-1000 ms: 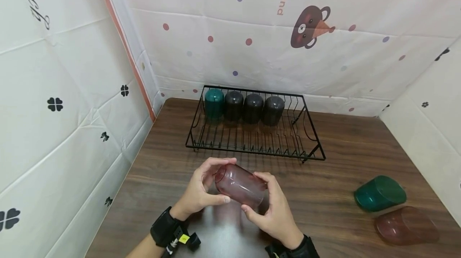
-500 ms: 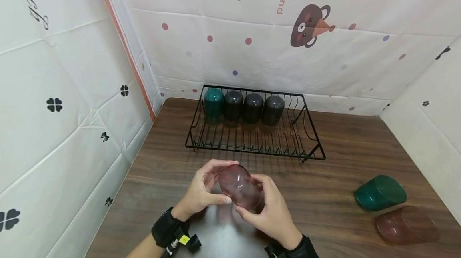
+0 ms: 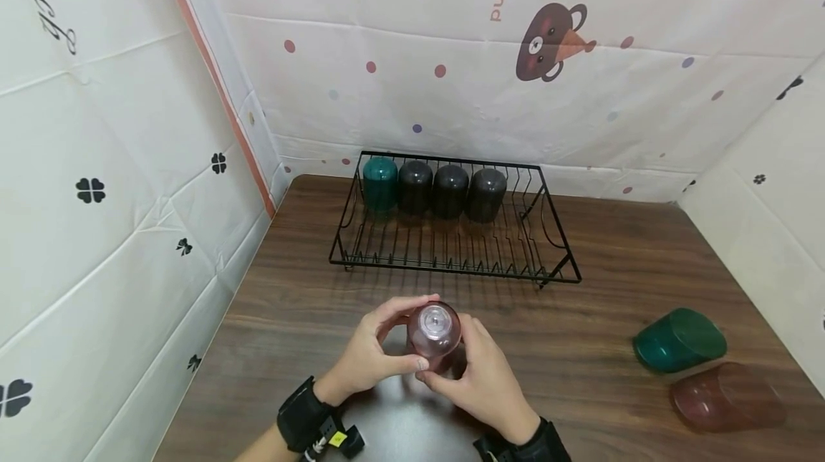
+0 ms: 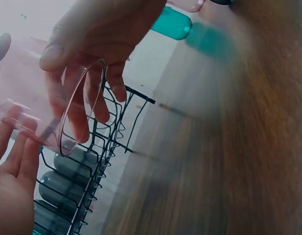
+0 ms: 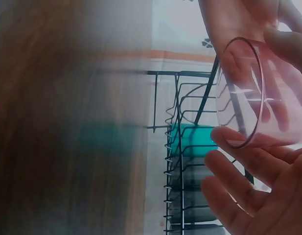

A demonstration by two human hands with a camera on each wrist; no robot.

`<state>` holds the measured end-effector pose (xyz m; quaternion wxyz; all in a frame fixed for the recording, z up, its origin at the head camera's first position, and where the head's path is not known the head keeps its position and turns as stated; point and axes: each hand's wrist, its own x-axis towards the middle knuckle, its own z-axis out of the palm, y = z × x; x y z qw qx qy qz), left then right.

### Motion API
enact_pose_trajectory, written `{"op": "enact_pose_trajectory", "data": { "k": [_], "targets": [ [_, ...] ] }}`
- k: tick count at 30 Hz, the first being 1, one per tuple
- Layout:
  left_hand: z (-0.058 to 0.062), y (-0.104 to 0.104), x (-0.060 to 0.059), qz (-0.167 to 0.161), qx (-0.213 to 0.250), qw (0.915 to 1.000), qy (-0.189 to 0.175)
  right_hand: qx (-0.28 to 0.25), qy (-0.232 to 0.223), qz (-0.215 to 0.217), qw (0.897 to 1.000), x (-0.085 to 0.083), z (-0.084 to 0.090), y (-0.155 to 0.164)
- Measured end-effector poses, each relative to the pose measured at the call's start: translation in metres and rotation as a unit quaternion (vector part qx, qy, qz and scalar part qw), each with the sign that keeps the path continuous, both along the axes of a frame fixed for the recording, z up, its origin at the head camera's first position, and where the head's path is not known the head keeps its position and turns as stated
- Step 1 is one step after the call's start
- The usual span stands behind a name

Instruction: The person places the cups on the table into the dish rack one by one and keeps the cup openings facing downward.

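Observation:
A see-through pink tumbler (image 3: 435,337) is held between both hands above the table, base up and rim down. My left hand (image 3: 374,351) grips it from the left, thumb in front and fingers behind. On the other side my right hand (image 3: 480,383) holds it with thumb and fingers around the lower part. In the left wrist view the tumbler's round rim (image 4: 62,127) shows, with the right hand (image 4: 109,29) reaching in from above. The right wrist view shows the rim (image 5: 261,93) near the right fingertips (image 5: 221,134).
Behind the hands stands a black wire rack (image 3: 451,270). Upside down along its back sit a teal tumbler (image 3: 380,183) and dark grey tumblers (image 3: 449,190). A green tumbler (image 3: 677,340) and another pink tumbler (image 3: 722,397) lie on their sides on the wooden table (image 3: 606,247) at right.
The held pink tumbler has turned from lying sideways to upside down, its base now facing up toward the head camera. Both hands keep hold of it; the rack and other tumblers stay put.

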<state>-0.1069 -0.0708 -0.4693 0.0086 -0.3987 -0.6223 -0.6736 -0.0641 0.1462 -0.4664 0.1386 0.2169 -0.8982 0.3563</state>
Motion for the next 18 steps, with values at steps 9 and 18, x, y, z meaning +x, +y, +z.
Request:
{"op": "enact_pose_trajectory", "data": {
  "k": [9, 18],
  "targets": [
    [-0.0017, 0.0036, 0.0011, 0.027, -0.023, 0.9993, 0.007, 0.016, -0.01, -0.005, 1.0, -0.0012, 0.0005, 0.0031],
    [0.0055, 0.0045, 0.0025, 0.062, -0.068, 0.9957, 0.011, 0.015, -0.023, -0.015, 1.0, -0.0003, -0.0005, 0.0026]
  ]
}}
